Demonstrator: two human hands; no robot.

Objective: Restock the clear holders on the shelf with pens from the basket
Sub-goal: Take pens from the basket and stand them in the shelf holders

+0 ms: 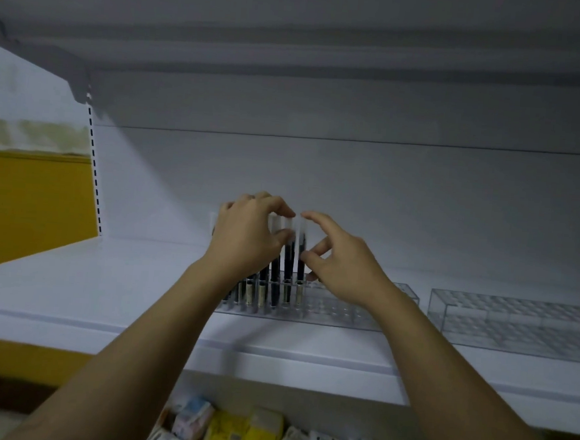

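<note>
Clear plastic makes up the two pen holders on the white shelf (105,292). The nearer holder (330,310) sits in the middle, and the second holder (515,321) stands just to its right, a little apart from it. The left end of the nearer holder is filled with dark pens (274,270) standing upright in its slots, their pale caps pointing up.

Both hands meet over those pens. The left hand (250,230) curls over the tops of the row, its forefinger and thumb closed on the cap of one pen, with the rest of the row partly hidden behind the palm. The right hand (344,265) comes in from the other side. Its forefinger rests on the top of the end pen (301,255), the last one on the right of the row, and its thumb and curled fingers close in around the barrel. That pen stands in a slot of the holder. The two forefingers almost touch above the caps.

Below the shelf edge lie yellow and white packets (249,433), blurred. A yellow panel (25,201) shows to the left, past the slotted upright.
</note>
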